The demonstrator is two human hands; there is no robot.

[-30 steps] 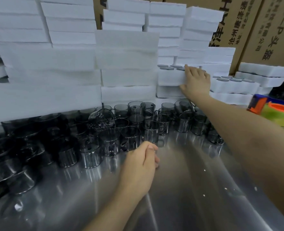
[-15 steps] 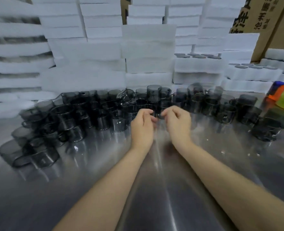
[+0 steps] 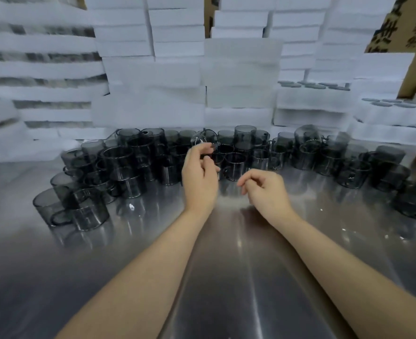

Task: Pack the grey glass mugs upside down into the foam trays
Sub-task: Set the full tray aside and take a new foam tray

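A person's left hand [image 3: 199, 182] reaches up with curled fingers at a tilted mug [image 3: 204, 140] lying atop the pile. Whether the grip is closed on the glass cannot be told, as the fingertips blur into it. The right hand [image 3: 267, 192] hovers just beside, over the steel desk [image 3: 226, 277], its grip loose and holding nothing. The grey glass mugs [image 3: 234, 165] crowd mouth-up in a long band across the desk, none of them in a tray there. Behind rise stacks of white foam trays [image 3: 241, 69]; at right, filled trays [image 3: 314, 85] show rows of mug bases. The step in hand looks like picking up a mug. Next, it seems, an empty tray must come down to the desk and the mug be turned mouth-down into a pocket.
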